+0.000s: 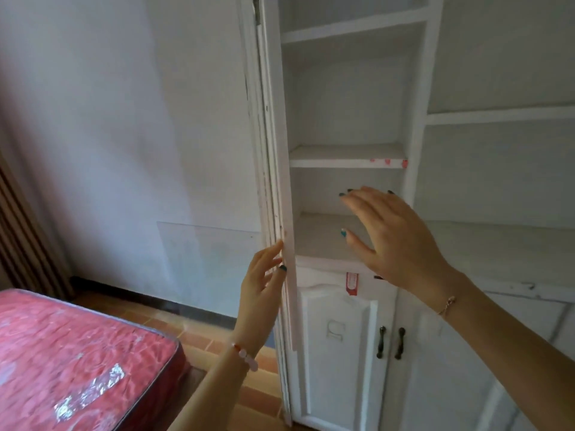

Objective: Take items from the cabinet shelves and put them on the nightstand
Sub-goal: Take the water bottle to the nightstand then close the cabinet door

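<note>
A tall white cabinet (417, 88) stands in front of me with its narrow upper door (273, 150) swung open edge-on. My left hand (261, 284) touches the door's edge with straight fingers. My right hand (395, 237) hovers spread open in front of the lowest open shelf (320, 237), holding nothing. The shelves in view, including the one above (342, 155), carry no items that I can see. No nightstand is in view.
Two closed lower cabinet doors with dark handles (390, 342) sit below the shelves. More white shelves (497, 115) run to the right. A red mattress (71, 356) lies at lower left on a tiled floor (217, 331). A grey wall fills the left.
</note>
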Demonstrator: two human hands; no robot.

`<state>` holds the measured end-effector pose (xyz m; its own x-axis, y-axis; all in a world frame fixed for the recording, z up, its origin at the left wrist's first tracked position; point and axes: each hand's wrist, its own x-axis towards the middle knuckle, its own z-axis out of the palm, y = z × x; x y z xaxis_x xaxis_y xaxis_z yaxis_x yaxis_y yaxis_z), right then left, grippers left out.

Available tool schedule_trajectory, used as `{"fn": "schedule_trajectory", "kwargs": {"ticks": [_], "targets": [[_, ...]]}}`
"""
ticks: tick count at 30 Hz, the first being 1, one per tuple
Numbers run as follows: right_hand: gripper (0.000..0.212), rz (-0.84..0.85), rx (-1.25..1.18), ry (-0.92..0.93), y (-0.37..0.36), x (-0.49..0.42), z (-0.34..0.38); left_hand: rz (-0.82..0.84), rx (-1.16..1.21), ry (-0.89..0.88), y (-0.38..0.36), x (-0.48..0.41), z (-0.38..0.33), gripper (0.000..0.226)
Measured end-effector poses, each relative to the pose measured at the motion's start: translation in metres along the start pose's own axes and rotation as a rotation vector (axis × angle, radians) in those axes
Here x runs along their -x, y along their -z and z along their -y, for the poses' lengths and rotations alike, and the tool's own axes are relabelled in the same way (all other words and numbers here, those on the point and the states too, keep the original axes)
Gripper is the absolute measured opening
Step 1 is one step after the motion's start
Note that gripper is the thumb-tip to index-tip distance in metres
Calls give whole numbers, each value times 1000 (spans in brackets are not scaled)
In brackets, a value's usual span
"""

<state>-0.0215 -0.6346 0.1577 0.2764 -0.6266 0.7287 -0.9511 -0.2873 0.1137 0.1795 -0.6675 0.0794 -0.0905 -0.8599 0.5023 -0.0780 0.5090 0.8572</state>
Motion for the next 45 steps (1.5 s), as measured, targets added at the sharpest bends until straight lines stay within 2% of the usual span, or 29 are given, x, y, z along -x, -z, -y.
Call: {"fn": "schedule_trajectory", "kwargs": {"ticks": [7,15,20,26,35,39,45], "targets": [[50,-1,69,-112,26,39,-39,88,-287,-156,-70,-7,4,51],[50,11,144,-235,36,73,-79,234,-710,-454,-145,-51,22,66],[50,31,185,-309,30,82,-102,384,-920,-464,-191,-91,35,68],[52,38,229,-383,13,76,-124,477,-1106,-489,-234,-142,51,72],[50,26,287,-443,-19,46,-150,547,-1222,-542,-267,-201,73,67],[50,18,286,-461,-31,41,-157,544,-1207,-479,-280,-213,81,68],[51,25,300,-477,-38,39,-160,527,-1174,-511,-279,-213,82,69]]}}
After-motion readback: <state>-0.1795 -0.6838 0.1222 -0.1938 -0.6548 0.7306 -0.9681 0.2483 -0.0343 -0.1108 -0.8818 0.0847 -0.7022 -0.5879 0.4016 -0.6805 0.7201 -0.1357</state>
